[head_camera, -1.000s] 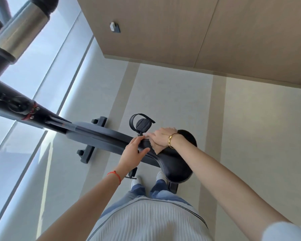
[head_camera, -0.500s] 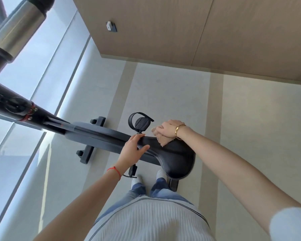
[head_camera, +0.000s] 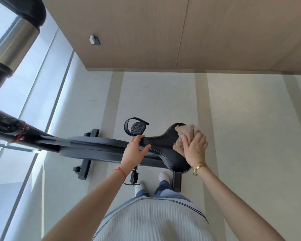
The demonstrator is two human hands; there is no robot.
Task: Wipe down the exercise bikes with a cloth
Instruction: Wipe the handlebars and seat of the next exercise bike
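No legible text, seemingly

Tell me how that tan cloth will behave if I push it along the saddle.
The cloth looks soft and bunched under the right hand, so probably floppy and light. The saddle looks smooth, so it should glide but may crumple.

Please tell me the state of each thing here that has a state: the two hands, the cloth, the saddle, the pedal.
left hand: grips the narrow nose of the saddle.
right hand: presses the cloth on the saddle, fingers spread.
cloth: crumpled, on the wide rear of the saddle under the right hand.
saddle: partly covered by the cloth and both hands.
pedal: strap looped, no foot in it.
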